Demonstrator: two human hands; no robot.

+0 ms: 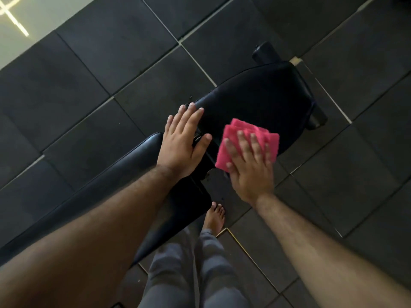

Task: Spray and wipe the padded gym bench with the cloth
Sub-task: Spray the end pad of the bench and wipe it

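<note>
The black padded gym bench (262, 101) runs diagonally from lower left to upper right, in two pads with a gap between them. My right hand (251, 165) lies flat, fingers spread, pressing a folded pink cloth (240, 134) onto the near edge of the upper seat pad. My left hand (180, 147) rests flat and open across the gap, its palm on the end of the long back pad (106, 181) and its fingertips on the seat pad. No spray bottle is in view.
Dark rubber floor tiles (111, 74) with pale seams surround the bench. Black roller pads (265, 52) stick out at the bench's far end. My bare foot (214, 216) and grey trouser leg (189, 270) stand beside the bench at the bottom.
</note>
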